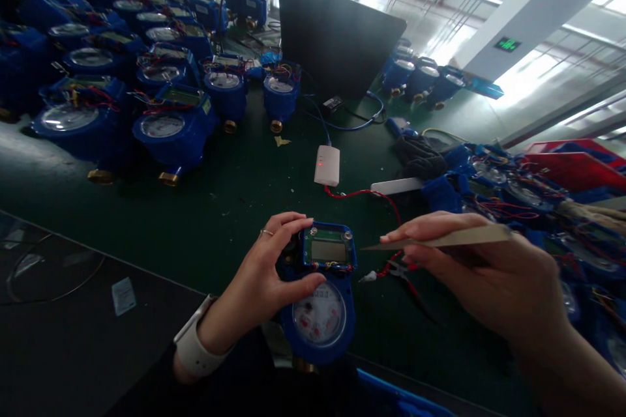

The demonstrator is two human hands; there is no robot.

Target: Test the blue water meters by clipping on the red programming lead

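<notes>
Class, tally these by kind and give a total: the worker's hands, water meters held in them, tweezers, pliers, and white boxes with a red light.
Hands: 2, the left hand and right hand
Held water meter: 1
Tweezers: 1
Pliers: 1
White box: 1
Total: 6

One head-worn view — forward and down (close above the nearest meter [323, 300]) — across the bench [244, 182].

My left hand [268, 267] is grasping a meter [345, 332] of smooth blue plastic; its clear dial cover [320, 318] is gleaming. My right hand [499, 280] is holding a dull, metal-looking pointed tool [460, 237]. Brass-coloured metal fittings [169, 179] are glinting.
</notes>
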